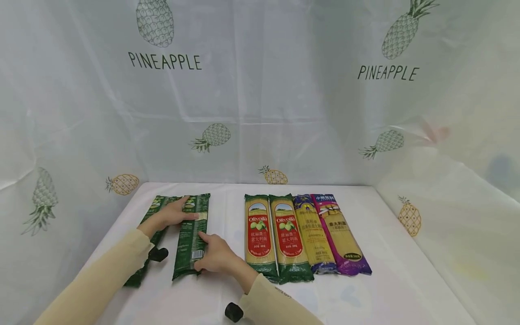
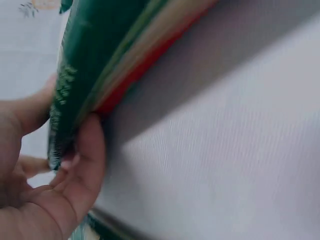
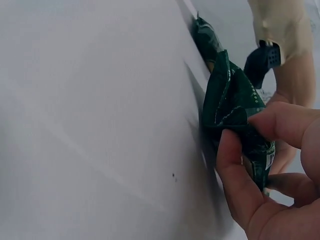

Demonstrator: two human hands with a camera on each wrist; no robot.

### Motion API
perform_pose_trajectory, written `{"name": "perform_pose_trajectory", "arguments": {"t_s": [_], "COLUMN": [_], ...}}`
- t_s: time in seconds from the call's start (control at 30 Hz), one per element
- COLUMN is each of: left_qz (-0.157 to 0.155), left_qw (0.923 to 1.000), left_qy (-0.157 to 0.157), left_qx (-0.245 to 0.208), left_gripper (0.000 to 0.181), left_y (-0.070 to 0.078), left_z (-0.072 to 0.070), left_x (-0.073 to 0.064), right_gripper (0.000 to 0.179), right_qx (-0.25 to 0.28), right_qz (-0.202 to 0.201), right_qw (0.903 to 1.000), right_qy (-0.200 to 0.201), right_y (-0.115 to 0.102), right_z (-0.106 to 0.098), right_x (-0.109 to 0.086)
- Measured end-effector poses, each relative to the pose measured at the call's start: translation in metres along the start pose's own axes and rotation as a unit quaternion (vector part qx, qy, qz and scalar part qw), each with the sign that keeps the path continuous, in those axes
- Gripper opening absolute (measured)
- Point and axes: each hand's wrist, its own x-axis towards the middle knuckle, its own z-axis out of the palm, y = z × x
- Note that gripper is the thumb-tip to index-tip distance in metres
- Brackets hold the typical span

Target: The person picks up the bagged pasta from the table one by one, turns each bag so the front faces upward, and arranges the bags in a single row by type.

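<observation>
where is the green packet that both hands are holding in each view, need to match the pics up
Head: green packet left of centre, in the lower half, between left hand and right hand.
Left wrist: green packet at upper left, slanting down to the left hand.
Right wrist: green packet right of centre, its end pinched.
Shared landmark: white tabletop.

A pale, creased sheet [image 1: 276, 90] hangs behind the white bench [image 1: 227, 212] and along both its sides, with a faint red patch [image 1: 435, 132] at the right. Green pineapples [image 1: 155, 22] and yellow pineapples [image 1: 125, 184] are printed on it, the two topmost each above the word PINEAPPLE [image 1: 164, 62]. Faint blue patches [image 1: 349, 295] show on the bench toward its front.
</observation>
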Motion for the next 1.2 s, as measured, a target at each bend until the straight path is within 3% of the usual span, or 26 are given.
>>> {"name": "perform_pose_trajectory", "arguments": {"t_s": [0.1, 0.23, 0.57, 0.87, 1.07, 1.2], "left_qz": [0.0, 0.002, 0.033, 0.066, 0.08, 0.087], "left_qw": [0.999, 0.9977, 0.9901, 0.983, 0.9793, 0.9718], "left_qy": [0.02, 0.033, 0.031, 0.052, 0.06, 0.059], "left_qx": [-0.04, -0.058, -0.133, -0.163, -0.176, -0.211], "left_gripper": [0.104, 0.099, 0.095, 0.092, 0.091, 0.09], "left_y": [0.002, 0.011, 0.062, 0.116, 0.146, 0.158], "left_z": [0.008, 0.017, 0.034, 0.057, 0.068, 0.074], "left_x": [0.002, 0.004, -0.001, 0.005, 0.005, 0.003], "right_gripper": [0.095, 0.097, 0.095, 0.098, 0.097, 0.086], "right_qx": [0.014, 0.026, 0.049, 0.019, 0.087, 0.158], "right_qz": [-0.005, -0.009, -0.041, -0.074, -0.05, -0.019], "right_qw": [0.9999, 0.9996, 0.9979, 0.9965, 0.9944, 0.9864], "right_qy": [-0.006, -0.008, 0.009, 0.033, 0.033, 0.043], "right_y": [0.005, 0.01, 0.022, 0.04, 0.054, 0.062], "right_z": [-0.008, -0.017, -0.058, -0.098, -0.11, -0.116], "right_x": [-0.005, -0.014, -0.051, -0.087, -0.104, -0.112]}}
